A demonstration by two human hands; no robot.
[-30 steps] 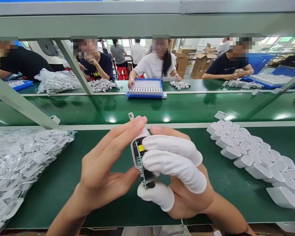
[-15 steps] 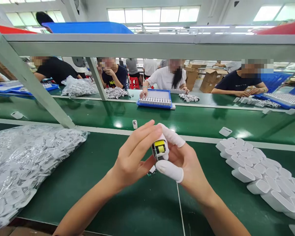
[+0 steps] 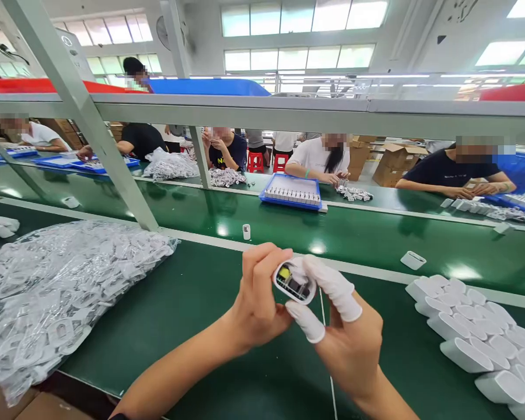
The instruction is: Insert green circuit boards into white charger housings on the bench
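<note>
Between my two hands is a white oval charger housing [image 3: 294, 282], its open end facing me. Inside it a circuit board with a yellow part and dark components shows. My left hand [image 3: 262, 294] grips the housing from the left, fingers curled behind it. My right hand [image 3: 343, 318] pinches its right side, with white finger cots on the thumb and fingers. Both hands are raised over the green bench [image 3: 192, 309].
A clear plastic bag of white parts [image 3: 70, 286] lies at left. Rows of white housings [image 3: 476, 332] stand at right. Single housings [image 3: 246, 231] sit on the green conveyor [image 3: 354, 239] ahead. Across it, several people work beside a blue tray [image 3: 291, 191].
The circuit board, earlier turned sideways with its yellow part exposed, now sits inside the white housing, whose open end faces me. My view has tilted up and shifted left.
</note>
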